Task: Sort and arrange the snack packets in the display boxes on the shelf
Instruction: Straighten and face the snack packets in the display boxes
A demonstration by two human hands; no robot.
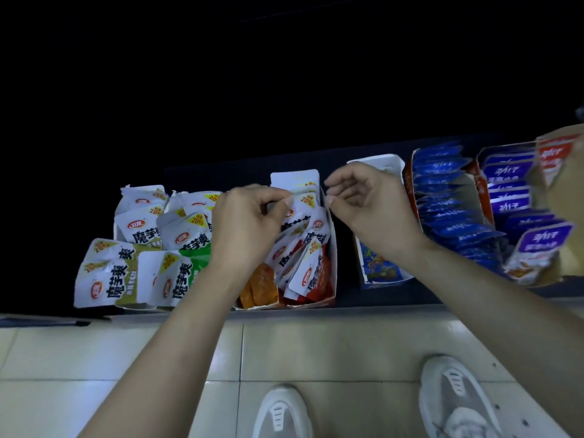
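Centre frame, the left hand [246,226] pinches the top edge of a white snack packet [303,197] standing in the middle display box [332,257], among red-and-white packets [311,273]. The right hand [373,207] hovers just beside that box's right wall with its fingers curled; I cannot tell whether it grips anything. Green-and-white packets [142,229] crowd the boxes at left. Blue packets [448,197] and purple packets [508,197] fill 2 boxes at right on the dark shelf [379,300].
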